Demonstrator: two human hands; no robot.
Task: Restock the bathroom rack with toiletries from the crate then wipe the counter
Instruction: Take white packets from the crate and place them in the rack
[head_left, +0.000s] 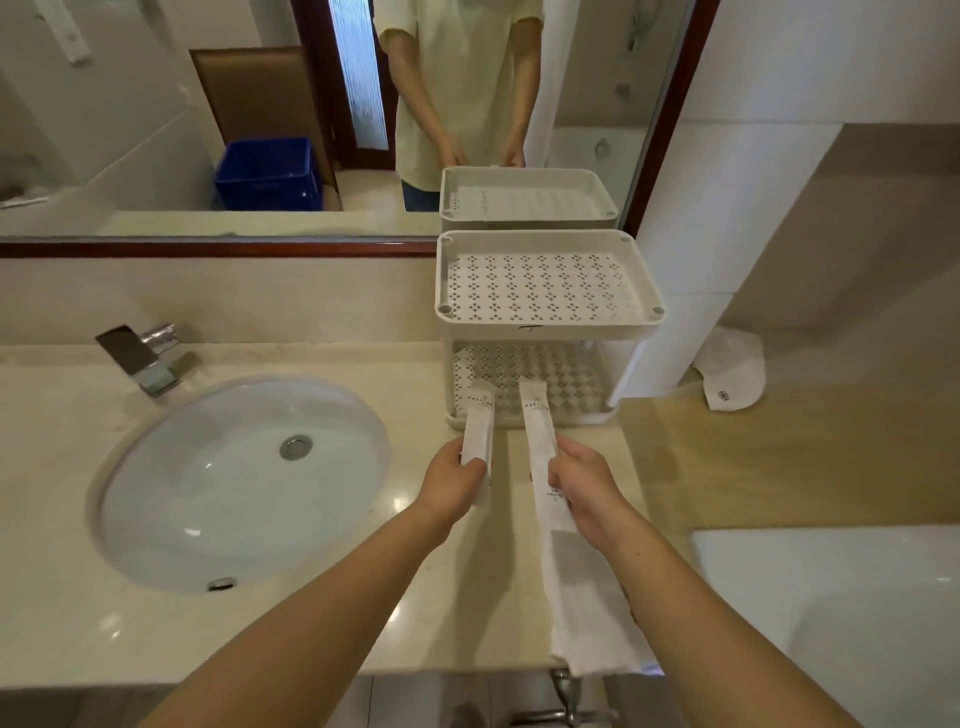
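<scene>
Rack (545, 325) is the two-tier beige plastic kind with holes punched in the shelves, parked at the back right corner of the counter (311, 623), right up against the mirror (156, 130). The person's got both arms stretched out toward its lower shelf. Their left hand (460, 480) is pinching a short packet (478, 431), white paper with small print, and the far end pokes over the front lip of that bottom shelf. Their right hand (587, 488) is gripping a long packet (540, 431) just beside it, and its tip is over the same shelf too. Can't tell whether either tip is actually resting on the shelf. A white cloth (592, 613) lies under the right forearm and droops over the front edge of the counter. The sink (244, 483) is set into the counter's left half, with a chrome tap (143, 358) behind it. In the mirror you can see a blue crate (265, 174) on the floor behind the person. A folded washcloth (732, 374) sits off past the right end of the counter, near the wall.
</scene>
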